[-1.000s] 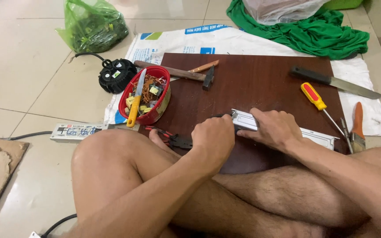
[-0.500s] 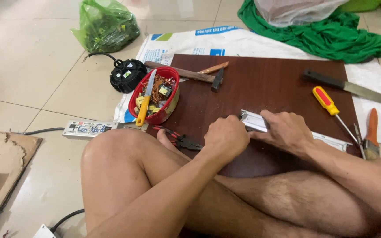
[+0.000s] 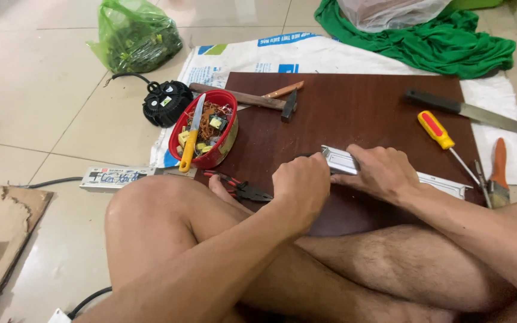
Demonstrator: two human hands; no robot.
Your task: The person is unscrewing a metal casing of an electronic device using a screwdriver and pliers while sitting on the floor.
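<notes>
My right hand (image 3: 381,173) pins the long silver metal casing (image 3: 354,162) mid-frame on the brown board (image 3: 342,113), left hand (image 3: 300,188) fisted at its end around something hidden; casing could slip toward the pliers (image 3: 240,188).

Single head-worn view, looking steeply down and forward over the wearer's crossed legs at close range onto a brown board (image 3: 354,113) on the tiled floor (image 3: 37,101).
</notes>
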